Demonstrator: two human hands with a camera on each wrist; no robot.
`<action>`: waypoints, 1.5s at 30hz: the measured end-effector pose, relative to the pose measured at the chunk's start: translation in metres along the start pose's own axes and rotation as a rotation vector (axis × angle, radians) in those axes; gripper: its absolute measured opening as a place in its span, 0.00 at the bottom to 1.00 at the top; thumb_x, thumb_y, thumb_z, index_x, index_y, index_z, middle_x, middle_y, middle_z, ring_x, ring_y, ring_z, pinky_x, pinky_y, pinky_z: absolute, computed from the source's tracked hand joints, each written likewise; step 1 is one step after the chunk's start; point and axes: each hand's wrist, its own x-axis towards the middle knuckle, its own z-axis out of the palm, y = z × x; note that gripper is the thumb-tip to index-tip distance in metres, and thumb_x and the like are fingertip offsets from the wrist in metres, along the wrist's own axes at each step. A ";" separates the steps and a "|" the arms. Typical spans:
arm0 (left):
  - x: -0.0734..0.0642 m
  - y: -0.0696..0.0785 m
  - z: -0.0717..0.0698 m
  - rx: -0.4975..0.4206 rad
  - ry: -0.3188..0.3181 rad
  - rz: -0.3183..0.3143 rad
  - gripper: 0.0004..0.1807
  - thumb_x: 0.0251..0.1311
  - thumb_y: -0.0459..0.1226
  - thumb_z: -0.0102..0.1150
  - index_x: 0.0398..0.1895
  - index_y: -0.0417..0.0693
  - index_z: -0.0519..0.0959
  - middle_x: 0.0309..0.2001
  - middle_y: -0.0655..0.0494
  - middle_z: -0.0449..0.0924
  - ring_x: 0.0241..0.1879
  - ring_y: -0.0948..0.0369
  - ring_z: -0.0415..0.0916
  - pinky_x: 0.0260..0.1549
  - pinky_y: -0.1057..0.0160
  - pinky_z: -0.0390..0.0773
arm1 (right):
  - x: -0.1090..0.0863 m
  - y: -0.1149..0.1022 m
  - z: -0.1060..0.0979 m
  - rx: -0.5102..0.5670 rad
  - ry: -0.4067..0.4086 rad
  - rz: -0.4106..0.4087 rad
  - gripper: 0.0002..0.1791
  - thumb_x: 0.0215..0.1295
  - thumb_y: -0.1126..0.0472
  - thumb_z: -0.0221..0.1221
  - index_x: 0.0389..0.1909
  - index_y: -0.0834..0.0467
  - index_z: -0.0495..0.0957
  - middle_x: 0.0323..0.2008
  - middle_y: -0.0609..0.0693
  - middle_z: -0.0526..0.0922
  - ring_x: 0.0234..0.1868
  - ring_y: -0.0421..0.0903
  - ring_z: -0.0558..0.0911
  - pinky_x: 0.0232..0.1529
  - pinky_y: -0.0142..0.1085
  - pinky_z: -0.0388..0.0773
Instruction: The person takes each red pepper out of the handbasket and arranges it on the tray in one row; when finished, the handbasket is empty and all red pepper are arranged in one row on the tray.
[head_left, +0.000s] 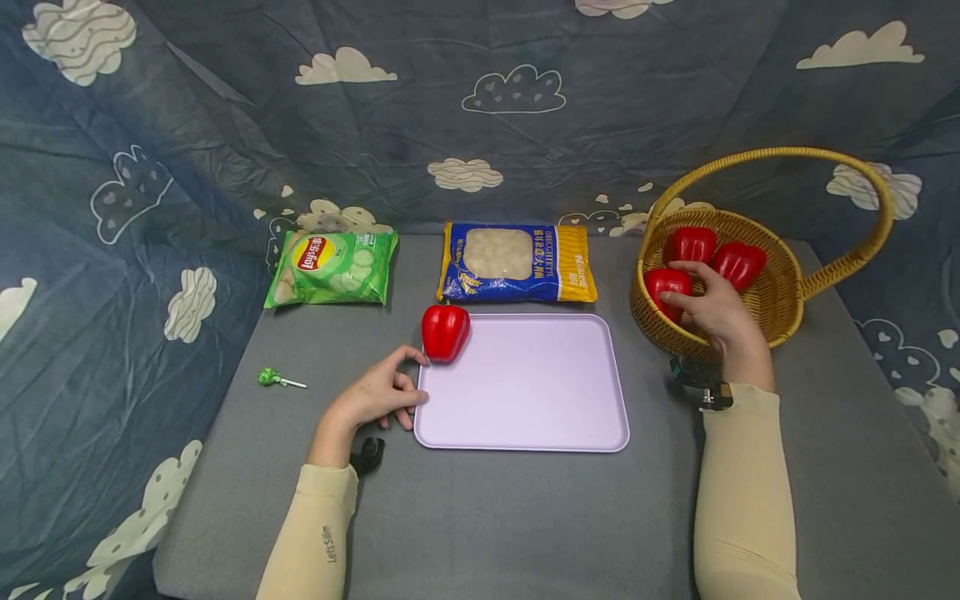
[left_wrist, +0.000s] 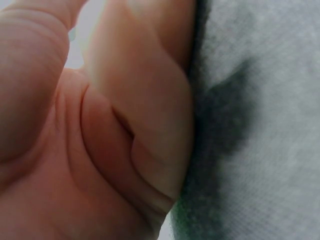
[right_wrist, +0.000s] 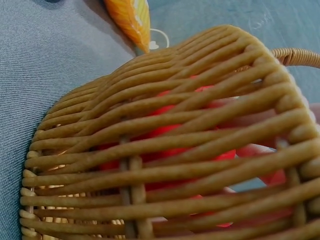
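Fingers of the left hand (head_left: 378,393) lie loosely bent on the grey cloth, their tips touching the left edge of the lilac tray (head_left: 525,408); they grip nothing, and the thumb lies apart from them toward the tray's near left corner. In the left wrist view only the palm and the cloth beneath it show, too close to tell more. Well to the left of this hand lies a green lollipop (head_left: 272,378) on the cloth. Behind it, against the cloud-printed backdrop, lies a green bag of crisps (head_left: 333,267). Just beyond the left hand's fingertips stands a red pepper (head_left: 446,332) on the tray's far left corner, near the fingers but, as far as the head view shows, not touched. Behind the tray lies a blue and yellow packet (head_left: 517,262) with a clear window.

Further right, the right hand (head_left: 716,310) reaches over the near rim into the wicker basket (head_left: 780,292), its fingers curved over the nearest of the basket's peppers (head_left: 663,285); whether they truly clasp it or only rest on it I cannot tell. Two more red peppers (head_left: 738,260) lie just behind, touching one another. Through the basket's weave in the right wrist view, red flesh and fingers (right_wrist: 255,150) show, close together.
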 end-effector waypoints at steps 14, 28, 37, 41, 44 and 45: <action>0.000 0.001 -0.001 -0.009 -0.002 -0.014 0.29 0.66 0.40 0.70 0.65 0.57 0.67 0.29 0.50 0.86 0.21 0.57 0.86 0.16 0.64 0.73 | -0.011 -0.008 -0.010 0.051 0.096 -0.022 0.44 0.75 0.46 0.63 0.85 0.45 0.53 0.84 0.65 0.50 0.76 0.68 0.63 0.65 0.45 0.81; 0.000 0.000 -0.001 -0.003 -0.003 -0.011 0.29 0.67 0.41 0.70 0.66 0.57 0.67 0.30 0.50 0.86 0.21 0.57 0.86 0.17 0.64 0.74 | -0.059 -0.052 -0.021 0.075 0.179 -0.185 0.37 0.73 0.44 0.64 0.80 0.35 0.64 0.76 0.55 0.63 0.62 0.48 0.69 0.41 0.20 0.81; 0.001 0.000 0.000 -0.009 -0.002 -0.007 0.29 0.67 0.41 0.70 0.66 0.56 0.67 0.30 0.50 0.86 0.21 0.57 0.87 0.17 0.64 0.74 | -0.075 -0.085 0.014 0.055 0.091 -0.301 0.39 0.73 0.51 0.67 0.81 0.43 0.63 0.79 0.59 0.64 0.72 0.63 0.69 0.40 0.19 0.79; 0.000 0.001 0.000 -0.010 -0.002 -0.001 0.29 0.67 0.40 0.70 0.66 0.56 0.67 0.29 0.51 0.86 0.21 0.57 0.86 0.17 0.64 0.74 | -0.076 -0.096 0.038 0.033 0.052 -0.334 0.37 0.72 0.54 0.67 0.79 0.44 0.66 0.79 0.57 0.64 0.73 0.63 0.69 0.48 0.30 0.84; -0.001 0.001 -0.001 -0.007 -0.003 0.006 0.29 0.67 0.40 0.70 0.66 0.56 0.67 0.29 0.51 0.86 0.21 0.57 0.86 0.17 0.64 0.74 | -0.076 -0.104 0.057 0.009 0.013 -0.350 0.35 0.72 0.54 0.67 0.78 0.45 0.69 0.79 0.57 0.64 0.74 0.63 0.69 0.57 0.51 0.86; -0.001 0.001 -0.001 -0.006 -0.002 0.009 0.28 0.67 0.40 0.70 0.66 0.56 0.67 0.29 0.51 0.86 0.21 0.57 0.86 0.17 0.64 0.74 | -0.076 -0.107 0.063 -0.006 0.000 -0.359 0.35 0.72 0.54 0.67 0.77 0.46 0.69 0.78 0.57 0.64 0.74 0.63 0.69 0.59 0.57 0.84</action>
